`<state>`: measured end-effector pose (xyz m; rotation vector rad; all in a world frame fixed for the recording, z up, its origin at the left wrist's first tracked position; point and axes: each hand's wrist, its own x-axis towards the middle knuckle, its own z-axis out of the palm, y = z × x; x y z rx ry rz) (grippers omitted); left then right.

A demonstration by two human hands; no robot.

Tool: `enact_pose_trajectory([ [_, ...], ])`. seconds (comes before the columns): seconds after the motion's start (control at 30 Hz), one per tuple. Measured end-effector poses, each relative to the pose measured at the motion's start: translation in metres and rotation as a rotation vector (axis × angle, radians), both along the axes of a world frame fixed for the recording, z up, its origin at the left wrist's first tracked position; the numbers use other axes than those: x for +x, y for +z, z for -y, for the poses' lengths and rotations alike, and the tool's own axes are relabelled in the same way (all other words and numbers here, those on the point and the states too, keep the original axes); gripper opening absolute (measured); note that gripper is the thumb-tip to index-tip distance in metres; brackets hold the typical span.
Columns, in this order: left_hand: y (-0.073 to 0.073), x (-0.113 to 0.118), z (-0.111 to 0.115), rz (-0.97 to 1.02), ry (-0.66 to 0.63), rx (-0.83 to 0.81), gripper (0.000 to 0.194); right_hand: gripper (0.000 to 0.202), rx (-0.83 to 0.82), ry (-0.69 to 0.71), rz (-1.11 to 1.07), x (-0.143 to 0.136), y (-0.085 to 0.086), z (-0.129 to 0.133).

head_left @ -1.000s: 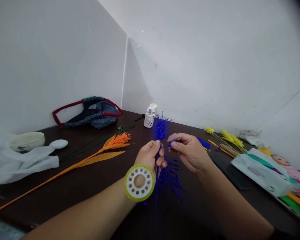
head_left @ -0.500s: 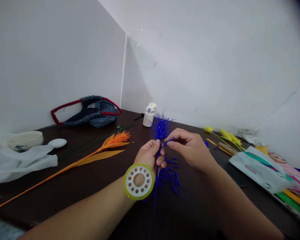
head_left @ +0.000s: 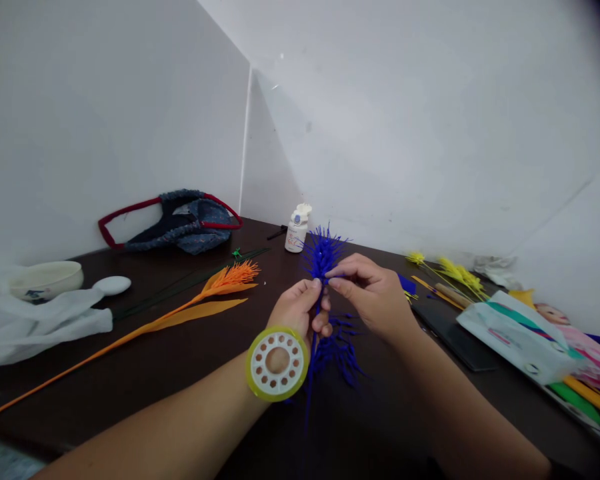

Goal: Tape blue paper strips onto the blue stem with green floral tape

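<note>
My left hand (head_left: 300, 308) is closed around the stem of a blue craft wheat ear (head_left: 325, 250), held upright with its bristly head above my thumb. A yellow-edged tape roll (head_left: 279, 364) on a white core rests against my left wrist. With thumb and forefinger pinched, my right hand (head_left: 375, 290) holds a small blue piece against the base of the ear; most of that piece is hidden by the fingertips. Several loose blue pieces (head_left: 343, 353) lie on the table below my hands.
An orange wheat stalk (head_left: 180, 310), a white spoon (head_left: 113, 285), a bowl (head_left: 50, 280) and a plastic bag (head_left: 45, 327) lie left. Behind stand a white bottle (head_left: 296, 230) and a denim bag (head_left: 185, 223). Rightward are a dark phone (head_left: 455, 337), yellow stalks (head_left: 460, 275) and a packet (head_left: 520, 337).
My right hand has moved slightly left, bringing its pinched fingertips in to the stem at the base of the blue ear. My left hand keeps its hold.
</note>
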<state>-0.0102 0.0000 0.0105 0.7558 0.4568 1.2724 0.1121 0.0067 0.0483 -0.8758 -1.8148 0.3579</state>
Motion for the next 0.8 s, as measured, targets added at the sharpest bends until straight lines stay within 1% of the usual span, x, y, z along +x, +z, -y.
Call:
enact_pose_trajectory([
  [0.17,0.0,0.0,0.0,0.009,-0.004,0.007,0.023,0.011,0.017,0.001,-0.035,-0.003,-0.003,0.0],
  [0.4,0.0,0.0,0.001,0.012,-0.013,0.013,0.025,0.014,0.186,-0.048,0.019,-0.003,-0.008,-0.002],
  [0.5,0.0,0.0,0.001,0.02,-0.006,0.006,0.024,0.015,0.23,-0.058,0.024,-0.003,-0.01,-0.003],
  [0.63,0.0,0.0,0.001,0.026,-0.015,0.0,0.023,0.014,0.236,-0.061,0.018,-0.005,-0.011,-0.003],
  [0.8,-0.001,-0.001,-0.001,0.002,-0.027,0.024,0.024,0.014,0.188,-0.059,-0.034,-0.006,-0.011,-0.002],
])
